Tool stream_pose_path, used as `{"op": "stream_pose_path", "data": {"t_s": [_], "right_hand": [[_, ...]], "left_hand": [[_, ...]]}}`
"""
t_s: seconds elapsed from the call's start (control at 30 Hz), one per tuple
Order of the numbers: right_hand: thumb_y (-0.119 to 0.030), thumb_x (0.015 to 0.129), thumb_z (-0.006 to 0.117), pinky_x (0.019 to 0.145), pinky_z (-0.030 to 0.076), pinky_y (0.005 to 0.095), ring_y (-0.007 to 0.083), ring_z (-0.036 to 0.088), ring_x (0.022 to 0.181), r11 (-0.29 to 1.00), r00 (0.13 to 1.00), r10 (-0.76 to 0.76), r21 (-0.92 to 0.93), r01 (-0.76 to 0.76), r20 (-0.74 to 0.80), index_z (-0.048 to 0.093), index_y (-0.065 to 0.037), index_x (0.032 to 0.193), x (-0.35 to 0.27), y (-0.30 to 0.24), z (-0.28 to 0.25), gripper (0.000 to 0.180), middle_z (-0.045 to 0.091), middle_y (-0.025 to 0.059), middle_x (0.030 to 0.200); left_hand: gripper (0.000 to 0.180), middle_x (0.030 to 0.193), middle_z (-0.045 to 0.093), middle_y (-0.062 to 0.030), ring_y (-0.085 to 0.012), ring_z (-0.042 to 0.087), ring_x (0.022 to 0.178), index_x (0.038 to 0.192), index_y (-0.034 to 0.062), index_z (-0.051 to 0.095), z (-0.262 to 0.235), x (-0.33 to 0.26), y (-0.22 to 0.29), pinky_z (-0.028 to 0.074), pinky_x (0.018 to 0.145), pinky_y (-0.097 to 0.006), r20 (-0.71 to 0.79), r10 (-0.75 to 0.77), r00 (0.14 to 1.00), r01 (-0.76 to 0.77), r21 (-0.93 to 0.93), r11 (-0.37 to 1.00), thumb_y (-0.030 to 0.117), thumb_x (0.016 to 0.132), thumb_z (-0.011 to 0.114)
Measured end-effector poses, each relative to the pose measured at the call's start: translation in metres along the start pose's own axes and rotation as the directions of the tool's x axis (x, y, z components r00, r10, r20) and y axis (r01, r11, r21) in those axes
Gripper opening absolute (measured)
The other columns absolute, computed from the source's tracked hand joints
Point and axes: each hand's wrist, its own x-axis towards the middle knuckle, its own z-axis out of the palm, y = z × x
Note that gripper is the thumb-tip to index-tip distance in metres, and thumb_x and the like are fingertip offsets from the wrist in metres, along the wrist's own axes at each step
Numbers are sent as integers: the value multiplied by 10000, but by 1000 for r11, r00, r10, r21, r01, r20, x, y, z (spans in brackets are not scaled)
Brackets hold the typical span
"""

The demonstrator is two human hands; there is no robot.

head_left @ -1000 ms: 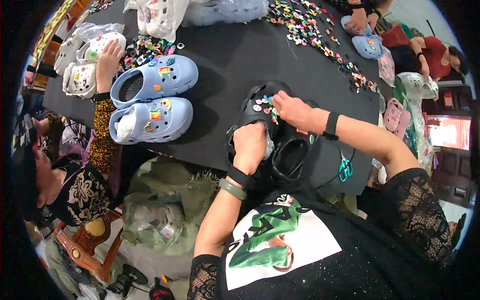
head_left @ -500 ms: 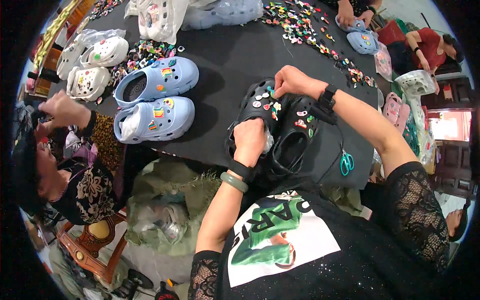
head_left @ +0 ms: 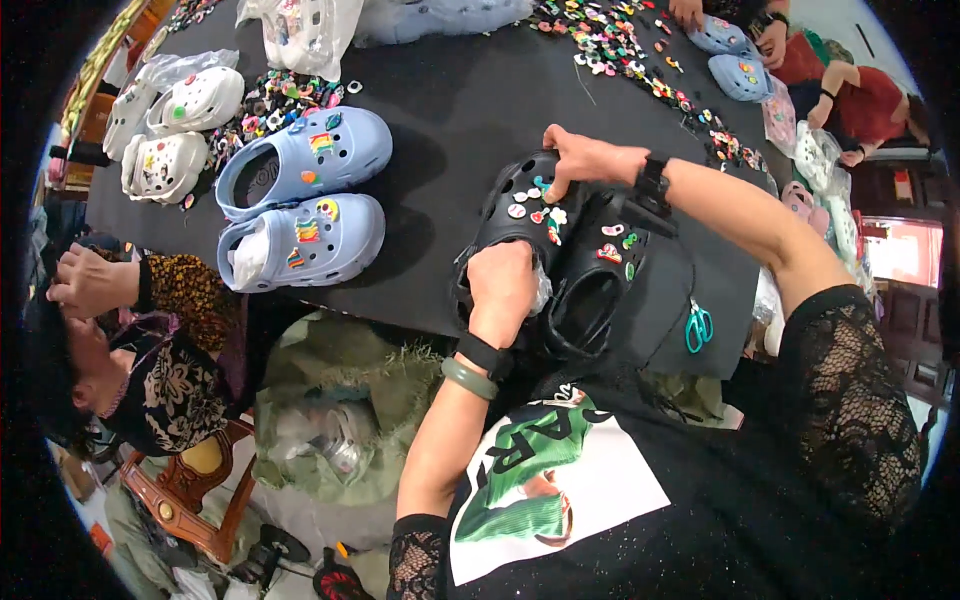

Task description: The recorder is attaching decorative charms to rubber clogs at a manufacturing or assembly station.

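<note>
Clear plastic bag (head_left: 322, 62), far side of counter (head_left: 440, 120): white clogs (head_left: 296, 35) inside. Second clear bag (head_left: 445, 22), beside it: pale blue contents. Olive sack (head_left: 290, 385), below the counter's near edge: clear plastic wrapping (head_left: 335, 440) in it. Nearer blue clog (head_left: 345, 235): white stuffing (head_left: 252, 255) in opening. Left black clog (head_left: 490, 222), counter's near side, beside its mate (head_left: 590, 225): charms (head_left: 557, 216) on upper, clear plastic (head_left: 543, 292) in opening. Left grip (head_left: 503, 280): in that opening, fingers hidden, closure cannot be told. Right grip (head_left: 585, 163): partly spread at the toe, thumb by the charms.

black clogs (head_left: 497, 222) | multicoloured charms (head_left: 556, 217) | light-blue clogs (head_left: 350, 225) | teal scissors (head_left: 699, 325) | green bangle (head_left: 468, 379)
</note>
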Motion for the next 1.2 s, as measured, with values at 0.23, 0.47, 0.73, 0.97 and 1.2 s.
{"op": "stream_pose_path", "data": {"t_s": [0.23,0.47,0.73,0.97,1.2], "right_hand": [[-198,564,822,796,420,405,372,545,957,970,943,-189,99,223,-274,382,0,1141,6,21,25,752,567,227,974],[-191,616,789,787,413,364,260,527,920,975,986,-167,144,168,-19,366,-23,1136,10,11,0,692,551,167,953],[-184,608,793,794,415,379,298,540,918,979,981,-188,-84,183,-46,342,-6,1141,12,10,10,721,543,183,927],[-144,595,784,851,404,381,307,522,979,986,949,-167,-33,164,-267,352,-17,1150,10,17,30,714,536,184,984],[-229,573,801,911,392,408,324,471,1090,908,929,-338,206,364,-153,423,-47,1224,8,29,12,774,525,200,1099]], "left_hand": [[85,647,616,-182,-340,627,627,636,29,621,2,1,2,497,584,-423,36,-22,999,21,21,1000,94,659,570],[81,651,616,-185,-344,627,643,655,25,626,-1,2,-1,496,591,-427,67,-15,998,13,35,999,92,661,580],[81,651,623,-171,-324,634,630,650,41,630,0,0,1,501,584,-411,41,-6,999,4,48,999,83,683,570],[82,642,614,-181,-341,627,628,641,36,622,3,1,1,493,582,-421,36,-28,999,27,31,999,93,665,568],[93,677,628,-181,-336,637,660,677,27,628,-2,3,1,503,598,-422,94,-18,995,10,85,996,100,692,572]]}}
